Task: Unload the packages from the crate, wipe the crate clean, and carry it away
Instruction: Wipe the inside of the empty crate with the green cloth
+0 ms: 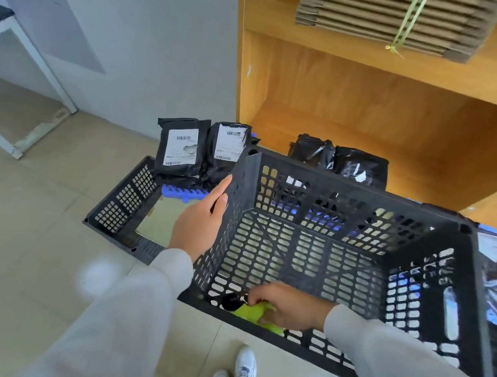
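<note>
Currently wiping stage. Crate (311, 252) holds no packages that I can see; it stands tilted, open side toward the camera. Right hand (285, 310) is inside it, fingers curled round a yellow-green cloth (252, 311) and pressing it on the near wall, low at the near-left corner. Left hand (202, 223) is outside, on the crate's left wall; thumb runs up the wall's edge, the other fingers are hidden, so I cannot tell whether it clamps or only steadies.

Key relation: unwiped surface lies away from the cloth grip, mostly to its right along the near wall and beyond it across the mesh floor. Crate's long axis runs left to right, so strokes likely go rightward from the grip. Right hand is the nearer one to all of it.

Packages (180, 147) stand beyond the left hand, against the wall and shelf (345, 106); more sit behind the crate.

Carry not yet begun.
</note>
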